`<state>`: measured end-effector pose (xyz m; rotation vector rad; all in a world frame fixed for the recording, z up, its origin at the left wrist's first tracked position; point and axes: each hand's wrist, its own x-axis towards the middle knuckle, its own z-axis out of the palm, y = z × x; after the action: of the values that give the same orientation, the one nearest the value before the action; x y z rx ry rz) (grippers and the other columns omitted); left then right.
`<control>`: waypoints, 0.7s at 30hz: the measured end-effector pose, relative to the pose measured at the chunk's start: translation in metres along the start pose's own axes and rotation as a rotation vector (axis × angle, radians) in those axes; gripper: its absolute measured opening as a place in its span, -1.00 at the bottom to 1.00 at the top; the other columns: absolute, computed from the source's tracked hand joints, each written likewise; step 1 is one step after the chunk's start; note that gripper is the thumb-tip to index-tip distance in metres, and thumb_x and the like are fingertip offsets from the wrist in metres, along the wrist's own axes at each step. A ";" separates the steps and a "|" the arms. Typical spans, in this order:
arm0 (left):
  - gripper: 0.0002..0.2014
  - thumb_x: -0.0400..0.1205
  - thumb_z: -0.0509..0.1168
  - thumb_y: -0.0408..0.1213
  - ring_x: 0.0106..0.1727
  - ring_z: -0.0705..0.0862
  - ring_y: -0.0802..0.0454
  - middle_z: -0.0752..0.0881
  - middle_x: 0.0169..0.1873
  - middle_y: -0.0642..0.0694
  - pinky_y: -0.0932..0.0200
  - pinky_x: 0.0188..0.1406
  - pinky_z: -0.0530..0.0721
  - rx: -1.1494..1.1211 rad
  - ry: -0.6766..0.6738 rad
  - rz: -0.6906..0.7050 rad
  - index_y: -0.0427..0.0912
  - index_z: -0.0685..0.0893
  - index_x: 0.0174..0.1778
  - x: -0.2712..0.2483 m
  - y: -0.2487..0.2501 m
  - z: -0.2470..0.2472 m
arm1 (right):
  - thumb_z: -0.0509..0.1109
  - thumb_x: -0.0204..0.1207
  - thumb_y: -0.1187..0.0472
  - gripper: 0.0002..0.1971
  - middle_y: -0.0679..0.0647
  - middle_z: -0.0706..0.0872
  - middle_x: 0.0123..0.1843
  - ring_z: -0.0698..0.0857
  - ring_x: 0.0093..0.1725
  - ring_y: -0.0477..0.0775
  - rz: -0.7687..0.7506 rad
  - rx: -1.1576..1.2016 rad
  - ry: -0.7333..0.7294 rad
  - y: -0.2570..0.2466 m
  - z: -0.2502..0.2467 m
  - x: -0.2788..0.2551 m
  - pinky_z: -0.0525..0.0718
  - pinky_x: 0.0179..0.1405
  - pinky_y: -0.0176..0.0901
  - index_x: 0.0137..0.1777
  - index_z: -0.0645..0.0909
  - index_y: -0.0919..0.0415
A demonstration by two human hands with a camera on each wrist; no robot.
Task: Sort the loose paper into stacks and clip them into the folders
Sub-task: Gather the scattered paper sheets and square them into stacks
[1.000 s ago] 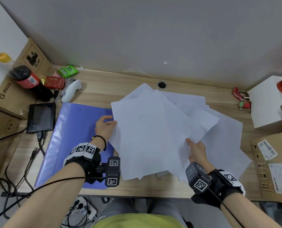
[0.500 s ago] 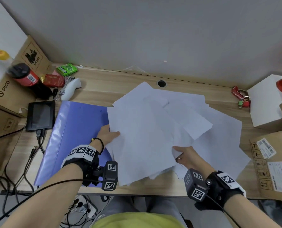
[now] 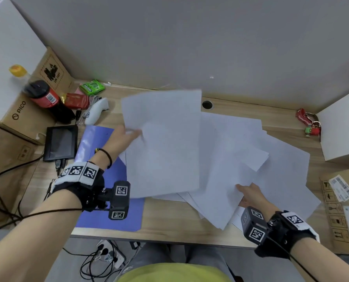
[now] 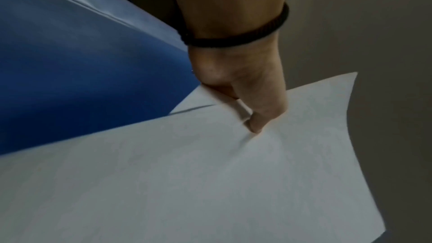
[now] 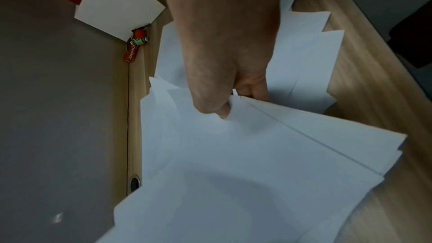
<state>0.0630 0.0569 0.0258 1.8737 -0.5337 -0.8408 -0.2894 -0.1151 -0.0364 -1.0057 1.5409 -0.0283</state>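
With the left hand (image 3: 122, 139) pinching a lifted white paper sheet (image 3: 161, 143) and the right hand (image 3: 248, 195) gripping the fanned white pile (image 3: 230, 159), loose sheets could slide off the wooden desk (image 3: 169, 222).

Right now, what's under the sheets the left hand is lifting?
Under the lifted sheets pinched by the left hand lie the blue folder and wooden desk. Whatever sits beneath their middle is covered.

- Raised sheet (image 3: 161, 143) is blurring with motion and covering part of the blue folder (image 3: 96, 151).
- Fanned papers (image 3: 230, 159) are hiding the right hand's (image 3: 251, 195) fingers.
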 end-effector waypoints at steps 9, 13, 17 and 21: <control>-0.73 0.68 0.27 -0.34 0.21 0.72 0.01 0.70 0.26 -0.09 0.10 0.22 0.70 -0.683 0.115 0.000 -0.15 0.61 0.31 0.017 0.029 0.008 | 0.23 0.58 0.51 -0.85 0.13 0.53 -0.52 0.48 -0.73 -0.04 0.007 0.133 -0.031 0.005 0.020 -0.003 0.41 -0.71 -0.40 -0.20 0.46 0.33; -0.66 0.65 0.33 -0.29 0.09 0.77 -0.01 0.74 0.21 -0.09 0.08 -0.09 0.78 -0.448 -0.093 -0.170 -0.16 0.59 0.35 0.001 -0.011 0.044 | 0.24 0.55 0.55 -0.84 0.07 0.63 -0.44 0.58 -0.49 -0.01 -0.021 0.310 -0.094 -0.002 0.028 -0.008 0.51 -0.63 -0.38 -0.15 0.52 0.31; -0.61 0.63 0.37 -0.21 0.16 0.74 -0.10 0.72 0.26 -0.14 -0.03 0.11 0.71 -0.238 -0.221 -0.348 -0.19 0.60 0.37 -0.012 -0.050 0.068 | 0.27 0.38 0.59 -0.78 0.16 0.52 -0.45 0.50 -0.47 0.05 -0.080 0.386 -0.119 -0.010 0.035 -0.012 0.45 -0.55 -0.23 -0.30 0.48 0.26; -0.56 0.61 0.39 -0.22 0.25 0.69 -0.11 0.69 0.29 -0.08 -0.13 0.32 0.60 -0.263 -0.150 -0.365 -0.16 0.57 0.42 -0.016 -0.064 0.071 | 0.28 0.56 0.47 -0.84 0.07 0.57 -0.53 0.53 -0.55 -0.06 -0.129 0.336 -0.301 -0.019 0.034 -0.028 0.48 -0.56 -0.26 -0.20 0.54 0.24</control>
<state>-0.0008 0.0529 -0.0472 1.6943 -0.1581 -1.2364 -0.2536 -0.0930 -0.0131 -0.7974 1.1487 -0.2103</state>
